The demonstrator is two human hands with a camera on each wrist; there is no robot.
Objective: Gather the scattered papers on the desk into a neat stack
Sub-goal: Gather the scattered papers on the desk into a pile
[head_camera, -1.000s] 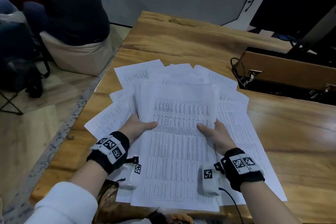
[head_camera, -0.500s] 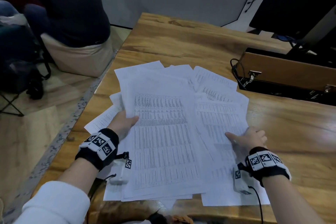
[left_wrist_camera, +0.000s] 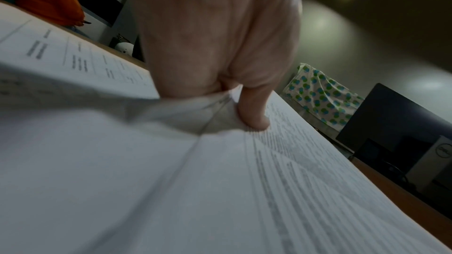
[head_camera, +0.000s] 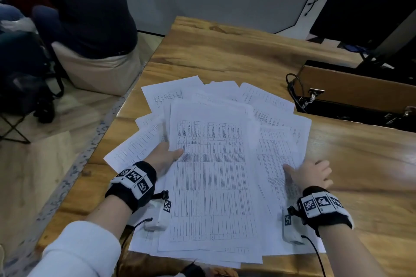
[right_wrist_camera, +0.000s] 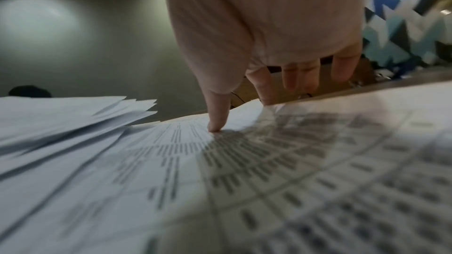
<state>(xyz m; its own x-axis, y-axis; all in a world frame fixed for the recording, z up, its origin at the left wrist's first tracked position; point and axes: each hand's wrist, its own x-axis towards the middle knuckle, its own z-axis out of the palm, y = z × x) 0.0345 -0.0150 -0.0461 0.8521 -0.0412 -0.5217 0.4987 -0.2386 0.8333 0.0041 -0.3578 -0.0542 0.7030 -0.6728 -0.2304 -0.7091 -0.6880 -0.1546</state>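
1. Papers (head_camera: 209, 164): fanned, overlapping, on the worktop (head_camera: 225, 51) near its front edge.
2. Left hand (head_camera: 163, 156): thumb above, fingers hidden beneath, pinching the top sheets' left edge.
3. Right hand (head_camera: 311, 172): fingers (right_wrist_camera: 263, 86) spread and relaxed, thumb pressing the right-hand sheets; best swept inward to square the edges.
4. Open case (head_camera: 360, 94): far right; contents unclear.

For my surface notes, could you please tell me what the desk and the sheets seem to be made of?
Desk: apparently solid wood with a glossy varnish; visible grain, knots and glare.
Sheets: thin white printer paper, matte; they bend and crease where the left hand grips them.
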